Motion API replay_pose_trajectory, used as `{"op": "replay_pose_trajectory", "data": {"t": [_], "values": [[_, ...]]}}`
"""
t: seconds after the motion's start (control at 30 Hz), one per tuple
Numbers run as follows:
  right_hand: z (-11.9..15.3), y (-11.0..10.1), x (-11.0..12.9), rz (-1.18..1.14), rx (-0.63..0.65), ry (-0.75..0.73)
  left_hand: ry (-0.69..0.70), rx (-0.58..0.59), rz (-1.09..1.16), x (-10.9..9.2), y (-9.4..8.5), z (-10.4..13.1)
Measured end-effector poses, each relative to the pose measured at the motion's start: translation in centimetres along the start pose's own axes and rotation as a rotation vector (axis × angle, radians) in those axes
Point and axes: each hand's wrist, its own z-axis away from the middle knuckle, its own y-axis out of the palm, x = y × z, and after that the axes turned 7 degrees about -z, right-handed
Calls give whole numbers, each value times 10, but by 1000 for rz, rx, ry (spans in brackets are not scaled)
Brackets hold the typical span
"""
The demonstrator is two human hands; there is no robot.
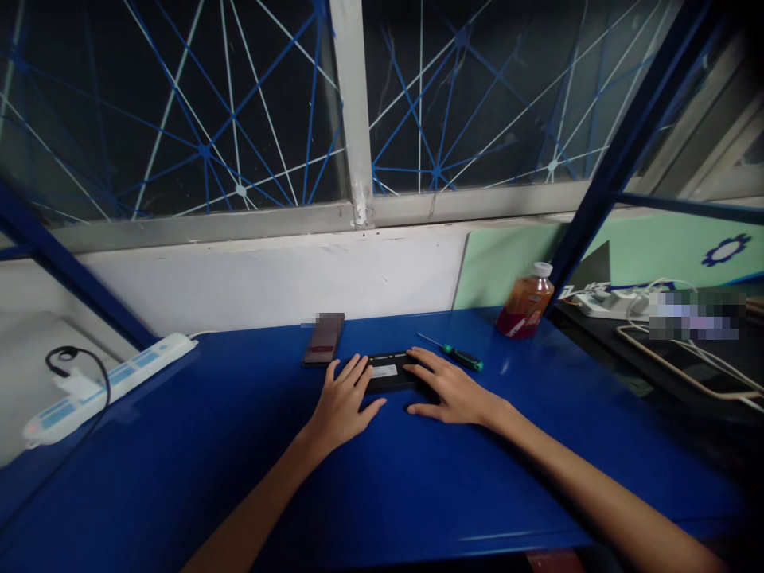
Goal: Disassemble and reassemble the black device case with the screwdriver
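Note:
A flat black rectangular device (pixel 387 379) with a white label lies on the blue table in front of me. My left hand (pixel 344 395) rests over its left end, fingers spread and thumb apart. Over the right end lies my right hand (pixel 452 388), its fingers stretched out flat. Both hands cover the device's ends, so its full outline is hidden. Just behind it to the right is a screwdriver (pixel 459 355) with a green and black handle, its thin shaft pointing left. Beyond my left hand lies a dark phone-like slab (pixel 324 338).
A bottle (pixel 526 302) of reddish drink with a white cap stands at the table's back right. On the left lies a white power strip (pixel 113 386) with a black cable plugged in. A blue frame post (pixel 602 179) rises at the right; cables lie on the black surface beyond.

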Motion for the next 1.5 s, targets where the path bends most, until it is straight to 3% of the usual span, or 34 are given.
{"op": "replay_pose_trajectory", "data": {"t": [0.3, 0.7, 0.97, 1.5], "values": [[0, -1, 0, -28, 28, 12, 6, -29, 71, 5, -4, -1], [0, -4, 4, -49, 63, 41, 30, 94, 136, 14, -17, -2], [3, -4, 0, -47, 82, 62, 26, 89, 116, 19, -12, -3], [1, -9, 4, -102, 65, 91, 42, 158, 167, 16, -21, -4]]}}
